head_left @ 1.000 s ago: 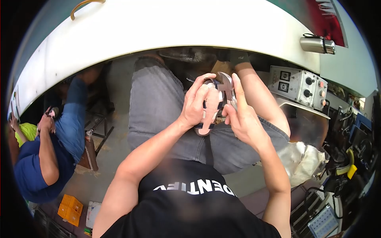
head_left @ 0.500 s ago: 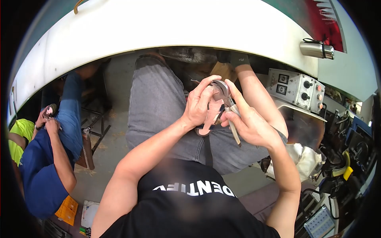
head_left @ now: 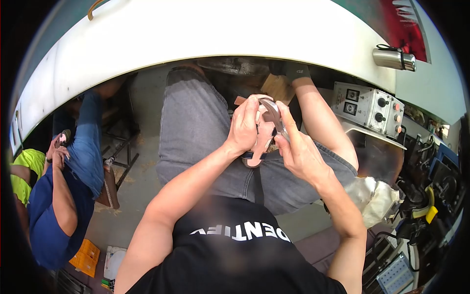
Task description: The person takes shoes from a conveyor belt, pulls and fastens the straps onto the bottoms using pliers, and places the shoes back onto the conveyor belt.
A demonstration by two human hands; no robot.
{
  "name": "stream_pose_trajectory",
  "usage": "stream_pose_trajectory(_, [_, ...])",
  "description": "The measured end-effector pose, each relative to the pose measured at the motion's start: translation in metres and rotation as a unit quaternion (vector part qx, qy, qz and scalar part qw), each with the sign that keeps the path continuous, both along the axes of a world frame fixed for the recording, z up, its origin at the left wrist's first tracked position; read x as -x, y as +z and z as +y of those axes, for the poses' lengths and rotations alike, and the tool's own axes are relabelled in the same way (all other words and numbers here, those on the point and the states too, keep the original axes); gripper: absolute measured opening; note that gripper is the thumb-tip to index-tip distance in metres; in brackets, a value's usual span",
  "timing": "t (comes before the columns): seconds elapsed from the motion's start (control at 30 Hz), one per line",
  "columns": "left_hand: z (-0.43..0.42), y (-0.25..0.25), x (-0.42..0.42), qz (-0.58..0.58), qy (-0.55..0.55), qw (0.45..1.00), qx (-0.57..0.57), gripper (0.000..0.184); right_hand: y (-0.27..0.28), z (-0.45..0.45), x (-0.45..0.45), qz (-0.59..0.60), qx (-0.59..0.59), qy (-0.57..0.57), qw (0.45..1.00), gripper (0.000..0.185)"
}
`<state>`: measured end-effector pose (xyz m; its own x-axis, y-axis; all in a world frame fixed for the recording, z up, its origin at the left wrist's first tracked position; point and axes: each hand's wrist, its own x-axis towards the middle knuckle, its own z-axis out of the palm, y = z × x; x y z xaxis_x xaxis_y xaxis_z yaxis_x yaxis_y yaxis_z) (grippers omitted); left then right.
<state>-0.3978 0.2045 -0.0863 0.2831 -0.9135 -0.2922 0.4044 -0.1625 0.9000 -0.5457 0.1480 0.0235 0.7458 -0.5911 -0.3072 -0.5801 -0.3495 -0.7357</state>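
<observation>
Over my lap, my left hand (head_left: 243, 125) is closed around the side of a shoe (head_left: 265, 134) with brown and pinkish parts, its fingertips at the upper end. My right hand (head_left: 301, 149) is wrapped around metal pincers (head_left: 284, 131), whose handles are mostly hidden by the palm. Its index finger reaches up to the shoe's curved brown edge. Where exactly the pincers' jaws meet the shoe is hard to make out.
A white worktop (head_left: 220, 29) curves across in front of my knees. A steel flask (head_left: 394, 59) lies at its right end, above a control box (head_left: 367, 109) with knobs. To the left, a seated person in a blue shirt (head_left: 61, 215) handles another shoe (head_left: 62, 139).
My right hand has turned and closed further over the pincers, so their handles no longer show below it. The shoe stays in my left hand, almost unmoved.
</observation>
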Motion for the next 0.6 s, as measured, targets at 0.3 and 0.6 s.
stream_pose_trajectory(0.3, [0.000, 0.006, -0.001, 0.011, -0.002, 1.000, 0.022, 0.054, 0.039, -0.013, -0.006, 0.197, 0.013, 0.110, 0.974, 0.080])
stream_pose_trajectory(0.6, [-0.007, 0.000, -0.006, 0.069, -0.043, 0.997, -0.002, 0.049, 0.041, -0.004, -0.003, 0.149, 0.022, 0.068, 0.986, 0.081])
